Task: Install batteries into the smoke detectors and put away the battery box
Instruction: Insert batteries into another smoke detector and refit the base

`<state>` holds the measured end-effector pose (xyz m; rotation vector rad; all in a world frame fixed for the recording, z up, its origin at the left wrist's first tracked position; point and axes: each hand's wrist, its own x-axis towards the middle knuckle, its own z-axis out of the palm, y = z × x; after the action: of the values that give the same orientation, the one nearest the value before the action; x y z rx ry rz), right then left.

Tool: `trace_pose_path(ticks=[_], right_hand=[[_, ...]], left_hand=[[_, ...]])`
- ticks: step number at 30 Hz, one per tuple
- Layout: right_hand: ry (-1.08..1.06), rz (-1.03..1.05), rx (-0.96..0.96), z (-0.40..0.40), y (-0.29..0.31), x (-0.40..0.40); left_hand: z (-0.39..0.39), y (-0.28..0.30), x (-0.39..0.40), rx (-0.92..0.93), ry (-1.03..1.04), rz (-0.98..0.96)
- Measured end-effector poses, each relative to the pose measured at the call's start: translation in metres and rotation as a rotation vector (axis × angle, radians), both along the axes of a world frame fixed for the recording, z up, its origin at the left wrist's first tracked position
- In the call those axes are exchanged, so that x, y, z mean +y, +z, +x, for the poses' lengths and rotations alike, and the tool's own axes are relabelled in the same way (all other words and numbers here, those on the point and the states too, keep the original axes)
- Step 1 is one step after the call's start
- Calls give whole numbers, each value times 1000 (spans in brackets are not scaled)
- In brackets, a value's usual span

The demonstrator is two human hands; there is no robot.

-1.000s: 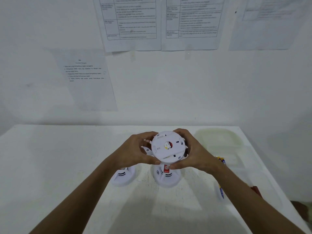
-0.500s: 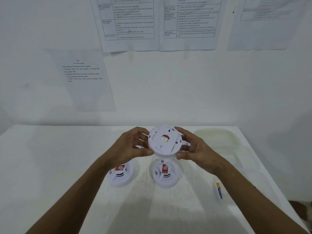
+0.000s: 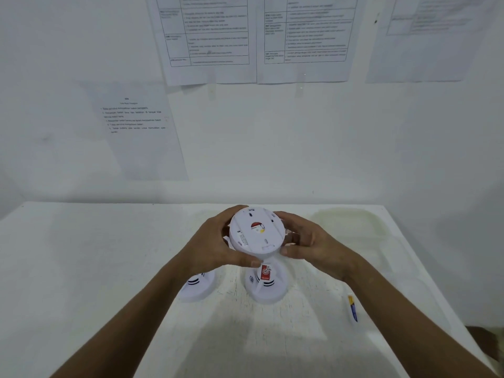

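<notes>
Both hands, left hand (image 3: 215, 245) and right hand (image 3: 313, 245), grip a white smoke detector (image 3: 256, 231) above the tabletop's (image 3: 81, 268) middle; its red-and-yellow label is unreadable. It has turned clockwise since half a second ago.

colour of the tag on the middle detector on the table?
Red with white print, on the detector below the hands; head view, the only one.

There are three smoke detectors: one held up (image 3: 256, 231) in the middle of the frame, one on the table (image 3: 81, 268) lower left of it (image 3: 196, 289), and one just below it (image 3: 266, 286). One battery (image 3: 352, 308) lies at the lower right. Two hands show, a left hand (image 3: 215, 245) and a right hand (image 3: 311, 244). Four paper sheets hang on the wall: (image 3: 136, 129), (image 3: 207, 36), (image 3: 305, 36), (image 3: 433, 36).
</notes>
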<state>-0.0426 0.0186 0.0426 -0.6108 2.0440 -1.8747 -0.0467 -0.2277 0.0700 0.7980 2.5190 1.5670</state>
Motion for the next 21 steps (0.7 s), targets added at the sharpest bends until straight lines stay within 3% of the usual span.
trace_pose_path(ticks=[4, 9, 13, 17, 21], right_hand=[[18, 9, 11, 4, 3, -7], [-67, -38, -57, 1, 2, 1], [-96, -113, -42, 5, 2, 4], [-32, -32, 68, 10, 10, -5], [-140, 24, 88, 11, 11, -6]], left_hand=[[4, -2, 7, -49, 29, 98], [10, 4, 5, -73, -32, 20], [11, 2, 3, -83, 70, 22], [18, -9, 16, -122, 222, 117], [18, -12, 21, -137, 174, 81]])
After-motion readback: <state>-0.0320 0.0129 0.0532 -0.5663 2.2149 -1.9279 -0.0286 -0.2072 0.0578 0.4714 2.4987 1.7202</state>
